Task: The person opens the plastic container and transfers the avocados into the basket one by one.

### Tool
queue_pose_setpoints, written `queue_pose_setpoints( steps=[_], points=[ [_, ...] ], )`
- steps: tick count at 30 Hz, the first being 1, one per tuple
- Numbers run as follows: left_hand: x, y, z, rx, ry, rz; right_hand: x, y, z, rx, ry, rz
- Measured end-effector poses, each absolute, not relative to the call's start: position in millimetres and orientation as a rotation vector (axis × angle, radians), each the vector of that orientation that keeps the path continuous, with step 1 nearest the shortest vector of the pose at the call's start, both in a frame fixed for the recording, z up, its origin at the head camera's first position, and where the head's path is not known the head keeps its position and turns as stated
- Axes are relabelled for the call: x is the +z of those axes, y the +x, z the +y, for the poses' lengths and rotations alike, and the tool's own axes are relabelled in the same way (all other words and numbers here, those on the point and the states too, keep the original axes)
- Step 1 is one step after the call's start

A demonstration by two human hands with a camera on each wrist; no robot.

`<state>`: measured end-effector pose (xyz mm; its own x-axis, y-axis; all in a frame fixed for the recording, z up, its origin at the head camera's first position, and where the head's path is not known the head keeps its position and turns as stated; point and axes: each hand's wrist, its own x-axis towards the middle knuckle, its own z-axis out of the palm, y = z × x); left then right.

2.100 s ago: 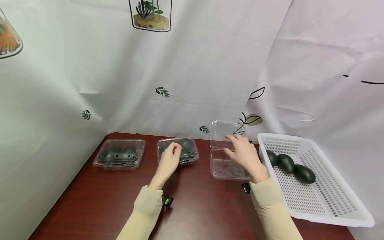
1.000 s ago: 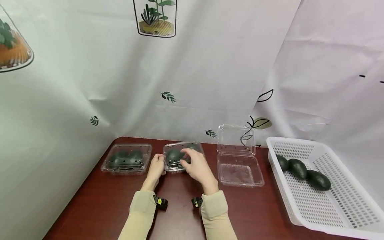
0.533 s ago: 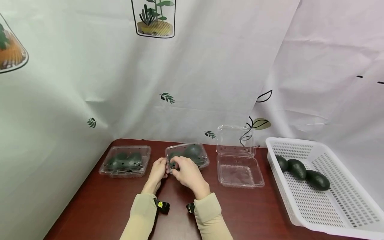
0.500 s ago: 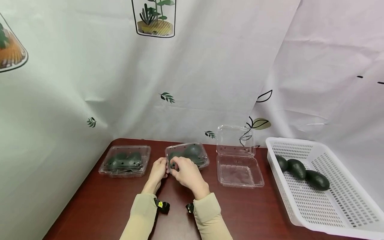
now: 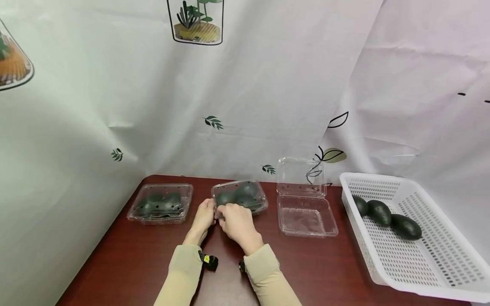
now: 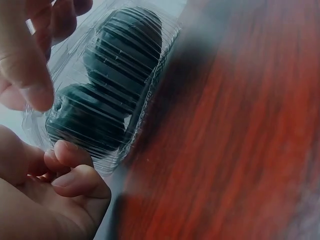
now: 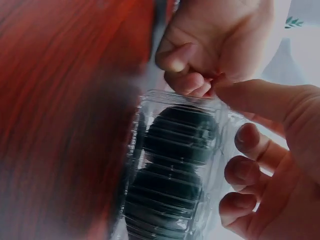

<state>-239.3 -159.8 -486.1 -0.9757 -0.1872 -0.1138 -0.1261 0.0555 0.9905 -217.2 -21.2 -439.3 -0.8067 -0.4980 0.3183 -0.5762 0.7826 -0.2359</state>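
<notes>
A clear plastic clamshell box (image 5: 261,207) holds several dark green avocados (image 5: 246,192) and stands slightly askew at the middle back. Its lid lies over the fruit. At the box's near left corner, my left hand (image 5: 204,216) grips the edge with curled fingers. Beside it, the thumb and forefinger of my right hand (image 5: 238,224) pinch the rim at that same corner, as the right wrist view shows. The other right fingers (image 7: 242,170) hang bent along the lid's side. Exactly what part of the rim lies between the fingertips is hidden.
Another lidded clamshell (image 5: 183,214) with avocados stands at the left. Right of the middle, a third clamshell (image 5: 308,233) lies open with nothing inside. A white basket (image 5: 386,276) at the right holds several avocados (image 5: 405,227). Behind the table (image 5: 126,263) hangs a white cloth (image 5: 268,85).
My right hand has come left from above the open clamshell to the middle box, then to its left corner. My left hand has moved from over the box to that corner. The box has turned slightly.
</notes>
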Motion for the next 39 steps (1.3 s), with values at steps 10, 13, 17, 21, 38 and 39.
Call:
queue_pose_setpoints(
  steps=[10, 13, 17, 21, 38, 39],
  points=[
    [-488, -240, -160, -2.126, 0.323, -2.208, -441, -220, -19, 0.508, 0.855, -2.668],
    [-487, -240, -160, -2.123, 0.324, -2.211, -442, -220, -19, 0.493, 0.858, -2.658],
    [-488, -239, -159, -2.101, 0.326, -2.227, -445, -220, -22, 0.462, 0.868, -2.648],
    [-489, -240, -159, -2.071, 0.318, -2.239, -446, -222, -23, 0.441, 0.860, -2.641],
    [-485, -239, -156, -1.897, 0.343, -2.328, -452, -224, -25, 0.415, 0.851, -2.614],
    [-485, -239, -155, -1.874, 0.342, -2.339, -452, -224, -25, 0.416, 0.854, -2.614]
  ],
)
